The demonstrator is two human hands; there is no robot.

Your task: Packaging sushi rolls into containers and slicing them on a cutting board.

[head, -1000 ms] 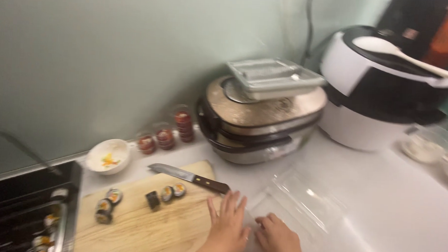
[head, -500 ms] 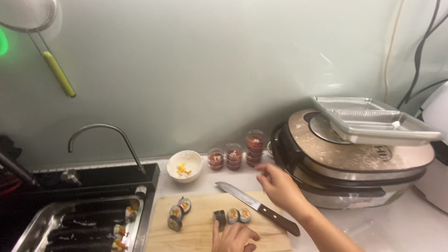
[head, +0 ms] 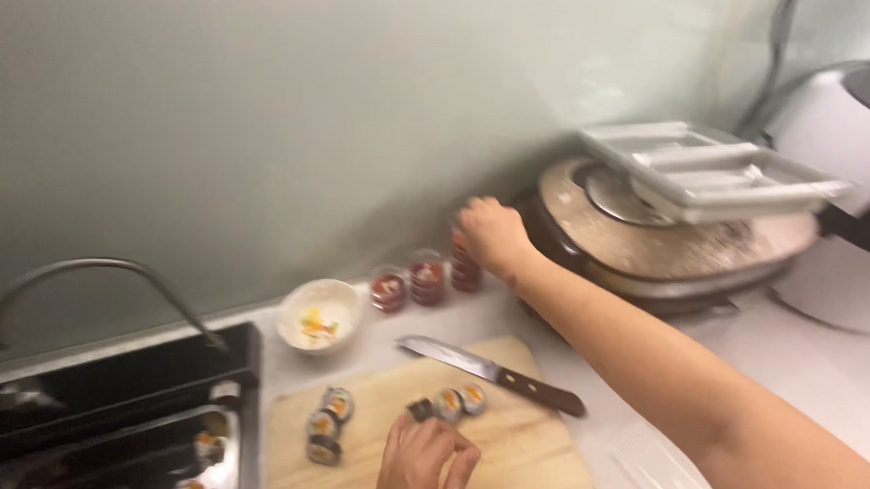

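My right hand (head: 491, 233) reaches to the back wall and closes over the tallest of three small red sauce cups (head: 465, 270), hiding its top. The other two cups (head: 426, 279) stand just to its left. My left hand (head: 426, 459) rests on the wooden cutting board (head: 534, 450), fingers curled, touching a sushi roll slice (head: 420, 409). More slices (head: 460, 402) lie beside it and several (head: 324, 425) sit at the board's left. A brown-handled knife (head: 493, 374) lies across the board's far edge.
A small white bowl (head: 318, 318) with food bits stands left of the cups. A black sink (head: 111, 407) with a curved tap (head: 87, 281) is at the left. A round cooker (head: 676, 238) topped by clear trays (head: 707, 172) fills the right; a clear lid (head: 658, 469) lies front right.
My right hand has moved from the clear lid, over the knife, back to the sauce cups and closed on the tallest one. My left hand stays on the board.
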